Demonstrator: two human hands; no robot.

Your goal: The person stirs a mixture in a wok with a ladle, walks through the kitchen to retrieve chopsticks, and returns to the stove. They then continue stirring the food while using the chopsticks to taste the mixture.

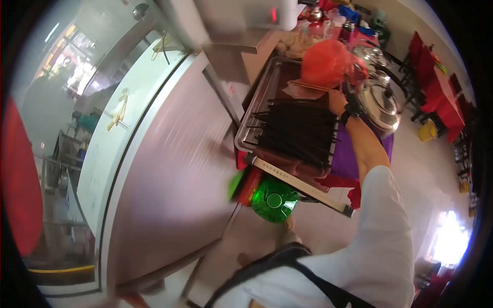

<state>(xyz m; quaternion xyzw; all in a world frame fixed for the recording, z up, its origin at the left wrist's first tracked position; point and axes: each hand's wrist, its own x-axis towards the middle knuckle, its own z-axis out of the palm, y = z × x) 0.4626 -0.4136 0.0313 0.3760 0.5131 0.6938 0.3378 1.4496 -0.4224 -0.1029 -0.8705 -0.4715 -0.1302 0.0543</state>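
My right hand [337, 102], with a dark watch on its wrist, reaches over the far right part of a metal tray [240, 134]. Its fingers are closed at the end of some thin brown chopsticks [310, 86], which point left over a crumpled clear plastic wrapper [303, 92]. Just below the hand, a large heap of black chopsticks [295, 131] lies in the tray, mostly crosswise. A red-orange plastic bag [324, 64] sits beyond the fingers. I cannot make out my left hand anywhere in view.
Shiny metal kettles [379, 105] stand right of my hand, on a purple cloth [354, 149]. A long pale box [300, 184] lies along the near tray edge. Below is a green transparent plastic container [275, 199]. A large white cabinet [164, 154] borders the left. Red-covered tables [441, 102] stand farther right.
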